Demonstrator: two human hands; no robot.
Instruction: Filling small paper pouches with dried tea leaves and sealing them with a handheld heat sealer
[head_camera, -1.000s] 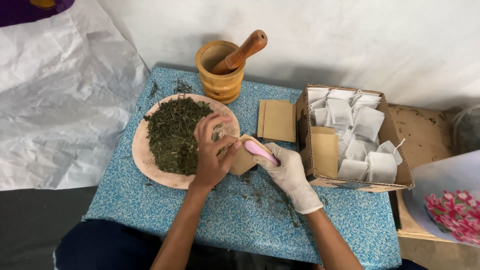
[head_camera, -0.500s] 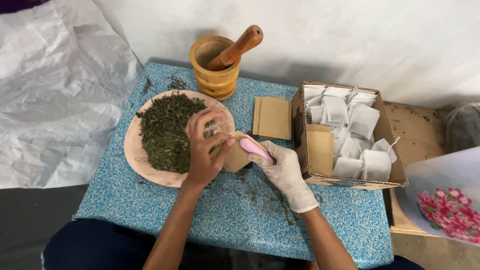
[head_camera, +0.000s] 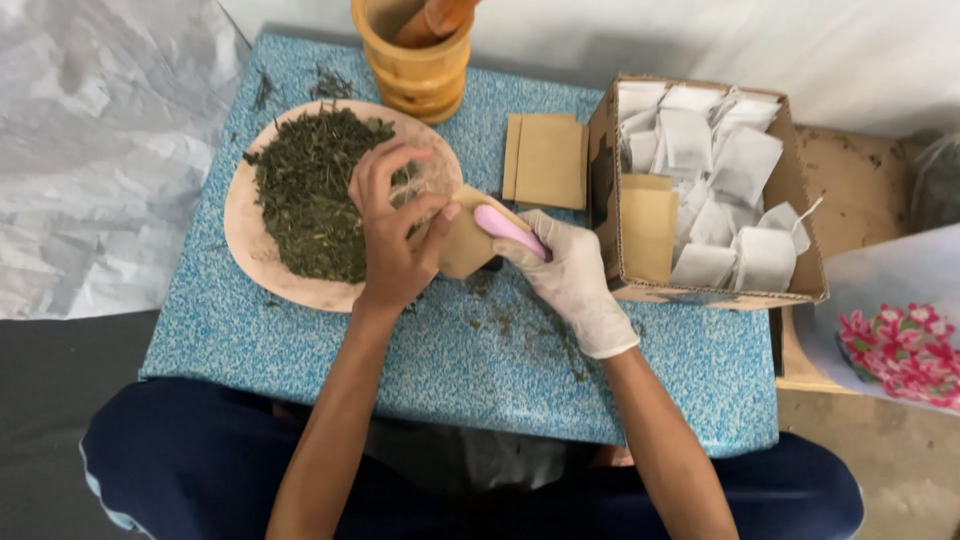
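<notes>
Nearest, dark trousers (head_camera: 200, 470) under the table edge. Above them, forearms reaching over a blue speckled table (head_camera: 330, 350), crumbs strewn about.

Left hand (head_camera: 392, 240) bare, fingers curled, pinching a tan pouch (head_camera: 465, 243) at the plate rim; right hand (head_camera: 572, 280) gloved, closed around a pink scoop (head_camera: 508, 230) whose tip meets the pouch. Best done by keeping the pouch mouth wide, tilted low over the plate (head_camera: 250, 240), tipping slowly so stray herb (head_camera: 310, 190) falls back there.

Beyond: flat pouches (head_camera: 546, 160), a box (head_camera: 800, 240) of white bags (head_camera: 745, 160), a wooden mortar (head_camera: 415, 65) with pestle (head_camera: 435, 18). White crumpled sheeting (head_camera: 100, 150) left, pale wall behind, flowered bag (head_camera: 900, 350) right.
</notes>
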